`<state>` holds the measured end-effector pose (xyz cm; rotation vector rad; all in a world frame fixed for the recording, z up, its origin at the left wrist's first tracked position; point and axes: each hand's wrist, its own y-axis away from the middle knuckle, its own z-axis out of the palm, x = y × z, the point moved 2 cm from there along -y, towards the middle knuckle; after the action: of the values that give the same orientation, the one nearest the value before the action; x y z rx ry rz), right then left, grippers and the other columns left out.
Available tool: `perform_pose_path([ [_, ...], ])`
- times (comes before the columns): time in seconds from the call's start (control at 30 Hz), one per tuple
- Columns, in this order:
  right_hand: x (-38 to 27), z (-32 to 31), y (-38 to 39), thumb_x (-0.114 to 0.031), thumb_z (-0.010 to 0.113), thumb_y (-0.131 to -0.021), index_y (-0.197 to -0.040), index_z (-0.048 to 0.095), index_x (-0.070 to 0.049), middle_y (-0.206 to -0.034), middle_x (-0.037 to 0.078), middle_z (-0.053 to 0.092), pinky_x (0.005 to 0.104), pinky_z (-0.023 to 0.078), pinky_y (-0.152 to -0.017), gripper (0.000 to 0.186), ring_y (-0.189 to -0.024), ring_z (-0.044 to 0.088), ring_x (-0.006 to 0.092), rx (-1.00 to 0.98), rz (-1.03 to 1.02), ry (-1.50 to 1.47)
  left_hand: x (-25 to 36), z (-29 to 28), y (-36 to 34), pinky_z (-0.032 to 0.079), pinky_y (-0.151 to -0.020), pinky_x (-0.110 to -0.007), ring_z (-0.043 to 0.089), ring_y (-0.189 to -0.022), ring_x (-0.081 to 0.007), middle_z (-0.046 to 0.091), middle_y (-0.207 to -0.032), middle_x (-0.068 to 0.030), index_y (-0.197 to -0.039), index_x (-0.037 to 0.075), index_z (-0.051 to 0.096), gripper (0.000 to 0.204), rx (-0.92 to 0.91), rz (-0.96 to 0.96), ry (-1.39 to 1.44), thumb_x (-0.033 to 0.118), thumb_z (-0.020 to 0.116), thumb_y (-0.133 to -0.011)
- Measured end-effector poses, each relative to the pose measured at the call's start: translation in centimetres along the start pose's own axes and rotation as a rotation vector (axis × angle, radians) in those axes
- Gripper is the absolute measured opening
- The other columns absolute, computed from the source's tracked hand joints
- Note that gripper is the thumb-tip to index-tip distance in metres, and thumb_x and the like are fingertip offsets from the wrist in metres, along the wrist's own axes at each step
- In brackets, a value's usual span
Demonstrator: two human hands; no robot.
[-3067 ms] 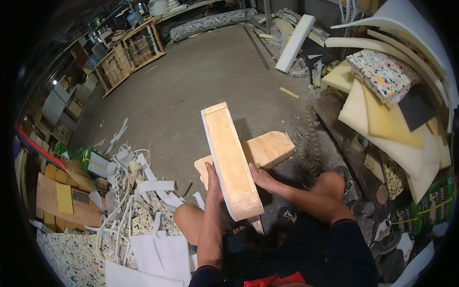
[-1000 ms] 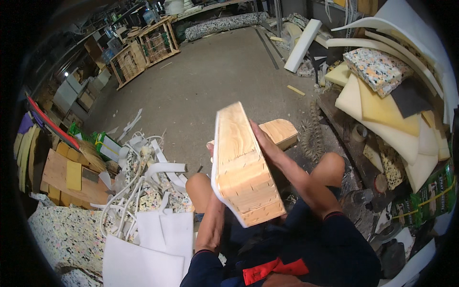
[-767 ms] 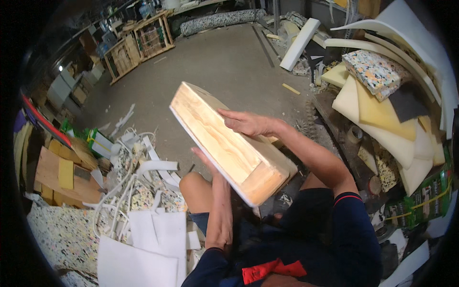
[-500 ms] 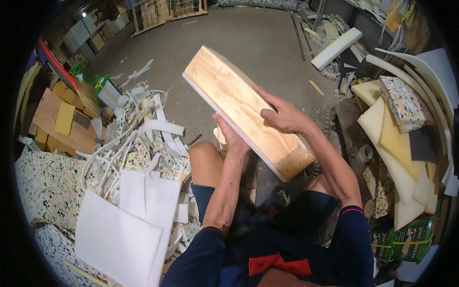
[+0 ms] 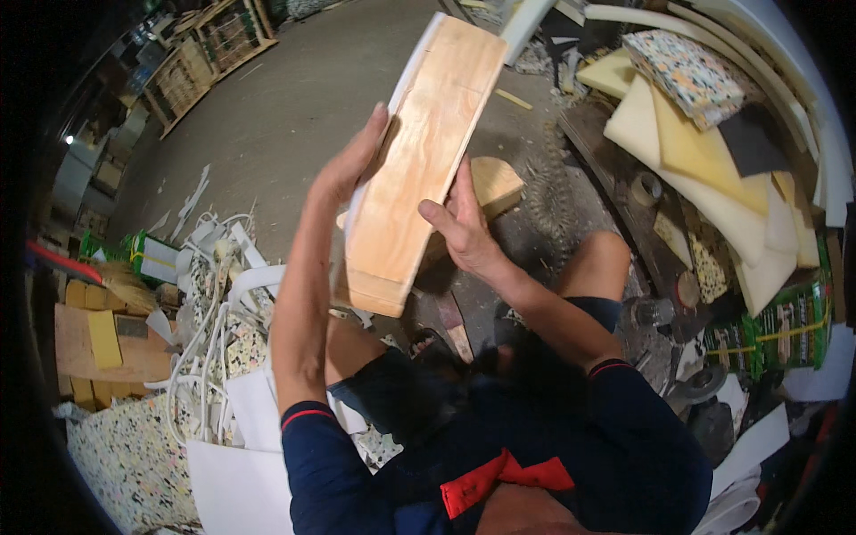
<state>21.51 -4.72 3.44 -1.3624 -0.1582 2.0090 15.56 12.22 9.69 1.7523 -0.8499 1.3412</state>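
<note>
Wood-faced slab [image 5: 419, 152], white foam backing

Grey concrete floor [image 5: 294, 98], foam sheets [image 5: 713, 169] right, wooden crates [image 5: 209, 53] beyond, possibly dim shelving.

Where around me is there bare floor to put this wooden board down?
The concrete floor is bare ahead and to the left, between the wooden crates and the white scrap strips. The right is crowded with foam slabs; the lower left with white sheets. Both hands hold the board.
</note>
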Motion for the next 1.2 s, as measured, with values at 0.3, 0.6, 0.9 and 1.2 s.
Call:
perform_pose_path([
  [0.3,5.6,-4.4,3.1,-0.035,0.073,-0.087,-0.156,-0.008,0.000,-0.158,0.032,0.009,0.0505,0.029,-0.116,0.112,-0.147,0.018,0.0435,0.133,0.423,0.344,-5.9,0.5,-5.2,0.045,-0.105,-0.048,0.054,-0.125,-0.0445,0.054,-0.136,-0.0304,-0.143,0.000,0.047,0.093,-0.131,-0.207,-0.740,0.076,0.032,-0.092],
  [0.6,4.0,-11.0,4.6,-0.037,0.071,-0.088,-0.145,0.039,0.006,-0.135,0.029,0.053,0.0404,0.052,-0.094,0.078,-0.123,0.056,0.0364,0.070,0.701,0.748,-11.4,-3.6,6.9,0.040,-0.109,-0.042,0.050,-0.132,-0.0350,0.053,-0.141,-0.0233,-0.141,0.000,0.049,0.059,0.722,0.133,-0.565,0.040,0.055,-0.098],
  [0.9,0.0,-21.3,-3.1,-0.041,0.065,-0.091,-0.131,0.056,0.004,-0.124,0.027,0.062,0.0434,0.050,-0.098,0.061,-0.113,0.063,0.0337,0.095,0.623,1.238,-29.7,3.6,16.8,0.040,-0.093,-0.051,0.048,-0.106,-0.0283,0.053,-0.107,-0.0081,-0.114,0.013,0.052,0.040,0.931,-0.358,0.933,0.049,0.045,-0.098],
  [1.2,5.7,-26.8,-9.3,-0.044,0.075,-0.080,-0.136,0.051,0.009,-0.128,0.027,0.061,0.0401,0.046,-0.100,0.081,-0.119,0.060,0.0334,0.307,0.453,1.365,-32.7,5.6,11.5,0.048,-0.092,-0.059,0.062,-0.101,-0.0381,0.060,-0.120,-0.0194,-0.140,0.006,0.042,0.087,0.832,-0.345,1.361,0.076,0.045,-0.088],
])
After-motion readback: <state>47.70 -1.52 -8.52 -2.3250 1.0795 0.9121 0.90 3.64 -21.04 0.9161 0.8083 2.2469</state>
